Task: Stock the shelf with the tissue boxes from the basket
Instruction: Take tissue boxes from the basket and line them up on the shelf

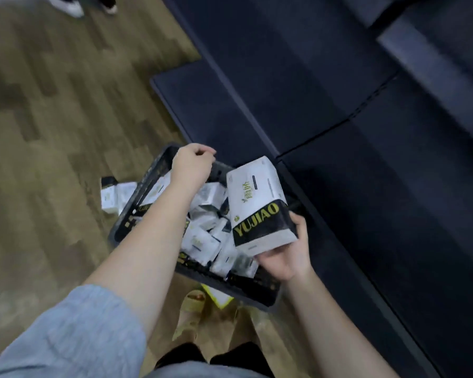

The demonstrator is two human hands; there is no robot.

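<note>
A black plastic basket (148, 184) stands on the floor, filled with several white-and-black tissue boxes (202, 238). My right hand (287, 257) grips one tissue box (257, 205), marked YUJIAO, by its lower end and holds it above the basket's right side. My left hand (193, 165) reaches across the basket, its fingers curled over the far rim; what lies under the fingers is hidden. The dark blue shelf (339, 173) runs along the right, its low boards bare.
A few tissue boxes (115, 195) lie on the wooden floor left of the basket. My sandalled foot (191, 309) and a yellow-edged item (219, 298) are near the basket's front edge. Another person's shoes (74, 6) show at top left.
</note>
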